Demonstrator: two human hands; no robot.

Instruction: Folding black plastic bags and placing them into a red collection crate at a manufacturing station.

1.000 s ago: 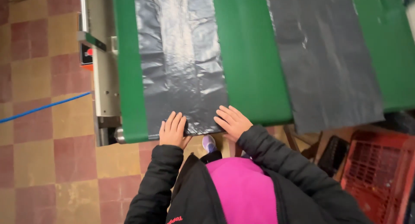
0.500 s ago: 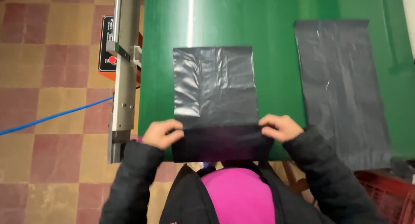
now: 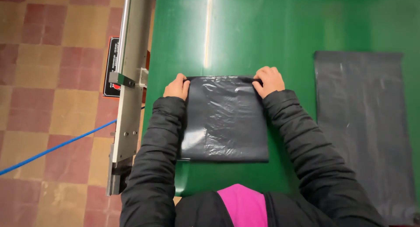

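A black plastic bag (image 3: 225, 119) lies folded into a short rectangle on the green belt (image 3: 262, 30). My left hand (image 3: 177, 87) pinches its far left corner. My right hand (image 3: 268, 80) pinches its far right corner. Both arms in black sleeves reach forward along the bag's two sides. The bag's near edge lies flat on the belt, close to my body.
A second black bag (image 3: 363, 130) lies flat and long on the belt to the right. A metal side rail (image 3: 129, 87) borders the belt's left edge. A blue cable (image 3: 57, 146) crosses the red and tan tiled floor (image 3: 48, 56) at left.
My hands have carried the bag's near edge forward over the rest, folding it in half. The bag is now about half as long, and my hands sit at its far end.
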